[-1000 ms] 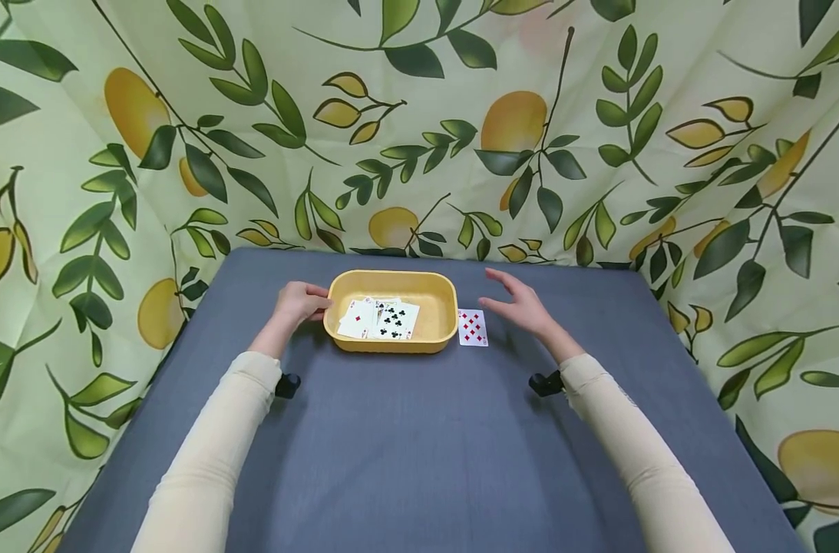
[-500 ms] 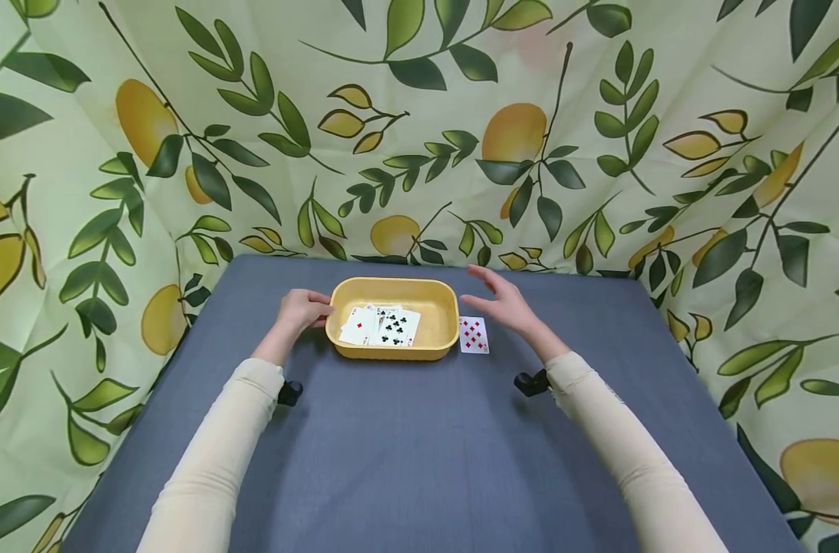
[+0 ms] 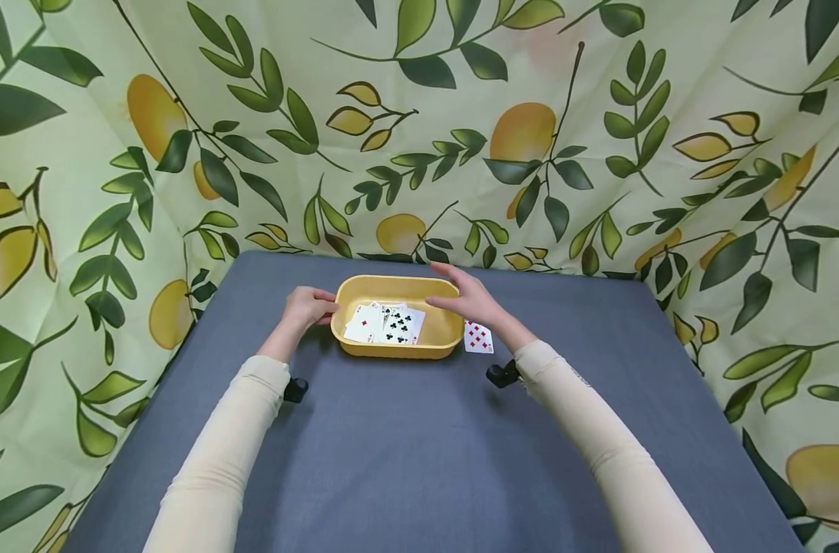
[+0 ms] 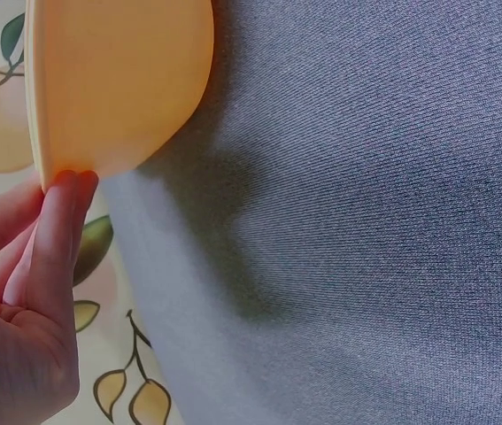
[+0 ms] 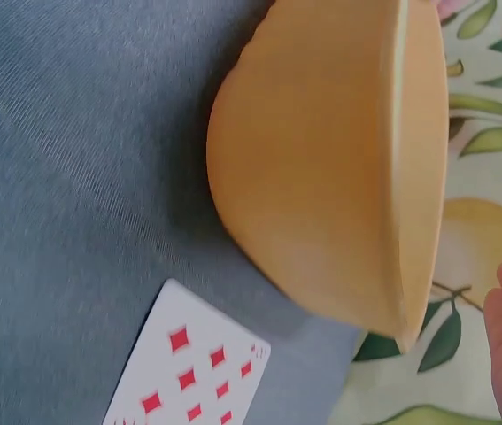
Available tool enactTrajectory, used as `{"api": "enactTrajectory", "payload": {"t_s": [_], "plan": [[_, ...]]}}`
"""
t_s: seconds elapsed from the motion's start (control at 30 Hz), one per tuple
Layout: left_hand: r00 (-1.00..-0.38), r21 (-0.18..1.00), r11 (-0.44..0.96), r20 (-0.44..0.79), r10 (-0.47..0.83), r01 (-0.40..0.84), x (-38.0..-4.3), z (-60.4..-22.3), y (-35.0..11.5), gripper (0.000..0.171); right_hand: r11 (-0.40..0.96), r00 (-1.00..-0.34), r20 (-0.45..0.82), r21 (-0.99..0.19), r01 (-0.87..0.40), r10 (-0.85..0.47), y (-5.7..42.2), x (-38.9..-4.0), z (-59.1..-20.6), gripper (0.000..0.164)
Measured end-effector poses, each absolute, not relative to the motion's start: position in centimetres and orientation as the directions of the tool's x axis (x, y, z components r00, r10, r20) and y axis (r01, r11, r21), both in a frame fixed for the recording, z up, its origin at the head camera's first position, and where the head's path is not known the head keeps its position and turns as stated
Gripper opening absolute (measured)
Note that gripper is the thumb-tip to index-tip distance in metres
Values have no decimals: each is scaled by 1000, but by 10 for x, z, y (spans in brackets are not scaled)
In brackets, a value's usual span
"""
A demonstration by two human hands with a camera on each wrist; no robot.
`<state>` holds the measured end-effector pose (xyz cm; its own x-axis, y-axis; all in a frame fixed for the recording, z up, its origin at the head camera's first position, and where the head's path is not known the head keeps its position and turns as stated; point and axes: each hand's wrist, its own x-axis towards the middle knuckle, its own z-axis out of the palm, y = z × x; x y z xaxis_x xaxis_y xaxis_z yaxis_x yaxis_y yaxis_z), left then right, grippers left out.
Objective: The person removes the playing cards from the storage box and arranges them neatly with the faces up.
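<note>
A yellow oblong basin (image 3: 397, 352) stands toward the back of the table with several face-up playing cards (image 3: 400, 326) inside, a club card on top. My left hand (image 3: 307, 306) pinches its left rim between thumb and fingers; the left wrist view shows those fingertips against the basin wall (image 4: 127, 80). Over the basin's right end my right hand (image 3: 473, 301) hovers with fingers extended and spread, holding nothing. A single red diamond card (image 3: 478, 338) lies face up just right of the basin, partly beneath the right hand. In the right wrist view this card (image 5: 189, 363) is cut off below.
Grey-blue cloth covers the table (image 3: 391, 445). Behind it and at both sides hangs a leaf-and-lemon patterned curtain (image 3: 447, 115). Each wrist carries a small black camera mount, such as the right mount (image 3: 503, 374).
My right hand has moved left, from beyond the lone diamond card to above the basin's right end. The left hand stays on the left rim. The cards lie as before.
</note>
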<state>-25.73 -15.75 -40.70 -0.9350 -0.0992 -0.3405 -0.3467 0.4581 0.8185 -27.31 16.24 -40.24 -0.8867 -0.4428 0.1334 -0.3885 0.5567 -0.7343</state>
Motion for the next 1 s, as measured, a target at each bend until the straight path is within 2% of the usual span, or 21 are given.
{"api": "enactTrajectory", "payload": {"t_s": [0.53, 1.0], "plan": [[-936, 825, 447, -335, -105, -345, -258, -409, -158, 33, 629, -827, 29, -635, -448, -561, 114, -274, -425, 79], [-932, 818, 451, -340, -122, -357, -260, -413, -157, 33, 715, -794, -94, -506, -482, -601, 105, -274, -443, 87]]}}
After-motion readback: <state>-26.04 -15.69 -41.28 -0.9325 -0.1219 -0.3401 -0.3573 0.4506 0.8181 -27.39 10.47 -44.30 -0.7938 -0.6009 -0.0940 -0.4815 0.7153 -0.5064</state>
